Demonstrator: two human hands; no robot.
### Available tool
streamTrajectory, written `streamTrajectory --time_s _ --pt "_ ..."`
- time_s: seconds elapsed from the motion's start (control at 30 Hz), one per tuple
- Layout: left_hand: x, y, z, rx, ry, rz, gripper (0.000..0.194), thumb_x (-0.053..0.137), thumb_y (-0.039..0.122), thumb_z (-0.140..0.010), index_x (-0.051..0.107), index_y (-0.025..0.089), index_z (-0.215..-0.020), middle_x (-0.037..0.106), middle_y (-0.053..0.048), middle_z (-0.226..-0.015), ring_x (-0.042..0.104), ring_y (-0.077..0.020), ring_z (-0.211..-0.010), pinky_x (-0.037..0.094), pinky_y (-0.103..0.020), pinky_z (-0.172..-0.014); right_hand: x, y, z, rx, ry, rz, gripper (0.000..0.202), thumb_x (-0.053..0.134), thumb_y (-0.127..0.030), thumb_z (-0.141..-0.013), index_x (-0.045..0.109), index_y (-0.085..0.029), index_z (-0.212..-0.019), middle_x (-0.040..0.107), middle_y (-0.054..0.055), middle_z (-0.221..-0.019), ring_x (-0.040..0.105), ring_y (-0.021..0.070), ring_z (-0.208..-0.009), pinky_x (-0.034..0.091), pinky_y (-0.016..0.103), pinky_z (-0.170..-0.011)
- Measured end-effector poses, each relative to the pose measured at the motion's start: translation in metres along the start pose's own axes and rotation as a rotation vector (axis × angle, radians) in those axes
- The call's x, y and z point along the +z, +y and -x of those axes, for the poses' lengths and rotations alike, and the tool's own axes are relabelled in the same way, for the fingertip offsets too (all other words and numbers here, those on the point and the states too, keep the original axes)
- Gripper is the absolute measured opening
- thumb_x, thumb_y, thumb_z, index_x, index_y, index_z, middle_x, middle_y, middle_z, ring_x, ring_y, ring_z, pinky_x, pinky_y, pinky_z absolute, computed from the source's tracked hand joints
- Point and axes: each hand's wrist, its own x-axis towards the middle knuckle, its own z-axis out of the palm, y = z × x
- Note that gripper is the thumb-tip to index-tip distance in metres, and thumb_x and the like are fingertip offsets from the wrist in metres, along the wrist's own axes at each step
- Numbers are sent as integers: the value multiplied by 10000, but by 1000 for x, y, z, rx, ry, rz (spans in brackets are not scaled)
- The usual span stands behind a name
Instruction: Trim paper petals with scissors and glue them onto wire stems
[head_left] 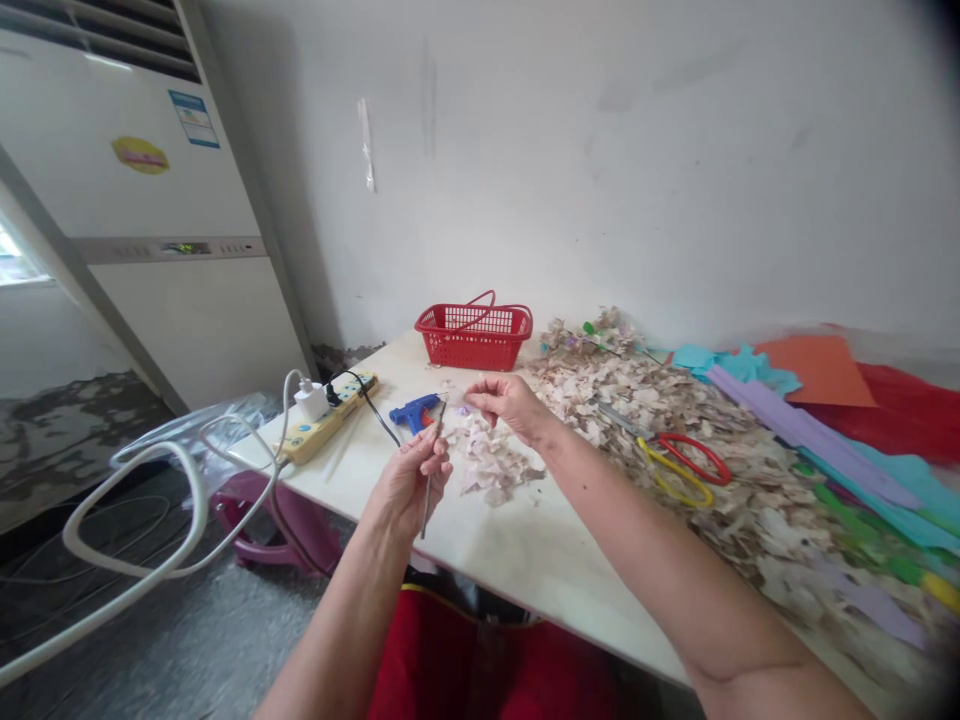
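Note:
My left hand [417,468] is closed around a thin brownish stick [427,505], which stands nearly upright with its tip above the fingers. To its right, my right hand [511,405] is raised over the table with thumb and fingers pinched together. Whatever those fingertips hold, if anything, is too small to make out. Just behind the left hand lies a blue glue gun [412,412], partly overlapped by the stick. Below the right hand is a small heap of pale, petal-like scraps [491,465] with a little purple among them.
A red plastic basket [476,348] stands at the back. A large pile of beige scraps [675,420] covers the right side, with red-and-yellow-handled scissors [686,470] on it. Coloured paper [814,370] lies far right. A power strip [322,425] with cables sits at the left edge.

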Motion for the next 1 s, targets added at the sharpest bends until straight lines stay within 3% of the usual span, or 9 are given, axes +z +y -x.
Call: streamTrajectory --time_s 0.2,0.33,0.47,0.6,0.67,0.73,0.83,1.0 --pt "-7 -3 -5 -33 0 -29 146 441 26 -791 529 94 -695 505 17 -559 378 25 -341 493 -125 -483 -14 1 3 1 60 137 162 622 -287 -637 575 -134 -657 458 -63 -477 363 30 -388 289 163 -373" --pt "-10 -5 -8 25 44 -53 136 460 19 -777 535 89 -688 509 14 -546 391 13 -347 504 -137 -486 -28 1 3 15 110 191 149 619 -276 -632 557 -142 -652 433 -73 -414 357 37 -362 292 165 -368" --pt "-10 1 -7 81 102 -40 140 451 22 -783 548 97 -717 522 11 -562 408 3 -361 515 -146 -504 -43 -4 4 11 238 141 157 633 -271 -607 563 -136 -645 460 -64 -433 356 35 -360 291 164 -356" --pt "-11 17 -6 217 124 6 158 437 10 -789 563 96 -747 534 5 -581 442 4 -388 517 -138 -566 -67 -14 9 -71 539 14 171 637 -266 -584 563 -131 -657 559 -29 -552 357 24 -362 277 166 -339" --pt "-13 25 -5 282 133 19 146 454 16 -784 565 103 -748 549 0 -601 475 -5 -415 521 -147 -596 -80 -17 14 -121 751 -41 169 633 -261 -581 552 -136 -659 555 -35 -555 354 24 -362 270 168 -337" --pt "-13 28 -4 321 139 8 126 478 26 -775 572 110 -760 563 -3 -613 499 -15 -436 525 -162 -618 -92 -18 21 -161 885 -53 163 629 -260 -582 542 -139 -646 537 -43 -533 348 26 -359 259 171 -335" --pt "-12 22 -3 297 140 -38 100 512 34 -756 580 107 -756 578 -12 -607 522 -31 -448 532 -179 -613 -99 -16 34 -165 886 -16 175 636 -269 -581 551 -140 -662 531 -45 -510 354 35 -362 260 176 -341" --pt "-8 -2 2 181 94 -150 63 580 39 -708 580 95 -738 594 -22 -602 541 -52 -455 539 -205 -583 -92 -15 55 -144 811 32 203 645 -305 -581 551 -141 -654 537 -39 -511 355 35 -370 267 178 -351"
